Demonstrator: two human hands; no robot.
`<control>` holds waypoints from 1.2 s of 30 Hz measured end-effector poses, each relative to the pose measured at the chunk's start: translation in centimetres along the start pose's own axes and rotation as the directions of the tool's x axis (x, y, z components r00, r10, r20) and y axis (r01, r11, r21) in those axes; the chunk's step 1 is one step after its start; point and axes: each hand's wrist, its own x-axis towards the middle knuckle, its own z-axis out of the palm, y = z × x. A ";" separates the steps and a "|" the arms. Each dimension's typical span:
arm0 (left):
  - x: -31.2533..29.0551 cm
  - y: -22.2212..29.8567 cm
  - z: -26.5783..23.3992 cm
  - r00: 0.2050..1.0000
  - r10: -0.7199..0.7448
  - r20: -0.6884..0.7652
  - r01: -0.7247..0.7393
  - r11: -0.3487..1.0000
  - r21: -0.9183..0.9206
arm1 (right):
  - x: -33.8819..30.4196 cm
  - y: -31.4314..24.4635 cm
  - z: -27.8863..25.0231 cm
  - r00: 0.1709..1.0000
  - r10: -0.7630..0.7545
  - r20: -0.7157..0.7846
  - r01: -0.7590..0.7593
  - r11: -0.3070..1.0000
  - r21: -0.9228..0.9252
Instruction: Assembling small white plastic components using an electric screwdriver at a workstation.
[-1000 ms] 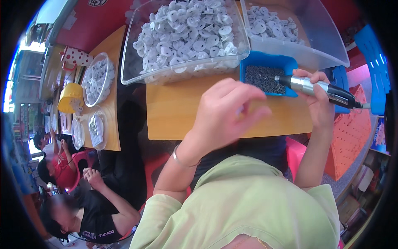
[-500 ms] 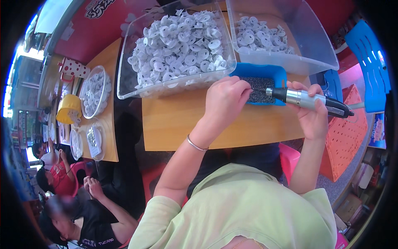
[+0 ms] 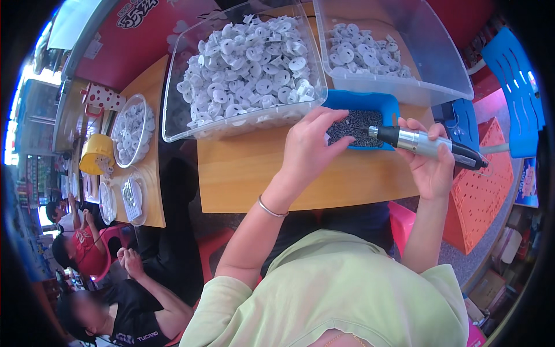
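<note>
My right hand (image 3: 430, 165) is wrapped round an electric screwdriver (image 3: 425, 143), silver with a black nose and tail. Its tip points left, over a blue bin (image 3: 384, 104) of small dark screws (image 3: 361, 124). At the bin's left side is my left hand (image 3: 309, 141), thumb and forefinger spread apart above the screws. A bit of a white plastic part (image 3: 327, 138) shows inside the curve of that hand, its other fingers curled and mostly hidden. Behind it stands a big clear tub (image 3: 248, 120) heaped with white round plastic parts (image 3: 248, 69).
A second clear tub (image 3: 428, 89) holds fewer white parts at the back right. An orange crate (image 3: 480, 185) and a blue chair back (image 3: 511, 87) stand right of the wooden table (image 3: 248, 173). Other people (image 3: 144, 312) sit at the left, near a yellow bucket (image 3: 95, 153).
The thumb and forefinger of my left hand have come apart from a pinch, and the white part now shows. The screwdriver in my right hand has shifted slightly left and down.
</note>
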 end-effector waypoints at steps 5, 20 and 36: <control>-0.2 -0.4 0.3 0.999 -0.002 0.037 0.002 1.000 -0.007 | -0.1 0.0 0.2 1.000 0.004 0.008 -0.004 1.000 0.025; -5.6 -1.1 -2.4 1.000 -0.019 0.016 0.018 0.999 0.032 | -2.3 2.9 2.3 0.984 0.173 0.048 -0.173 0.985 -0.003; -7.4 -1.8 -3.1 1.000 -0.024 -0.016 0.025 0.997 0.069 | -3.1 3.6 3.4 0.980 0.196 0.028 -0.195 0.980 -0.034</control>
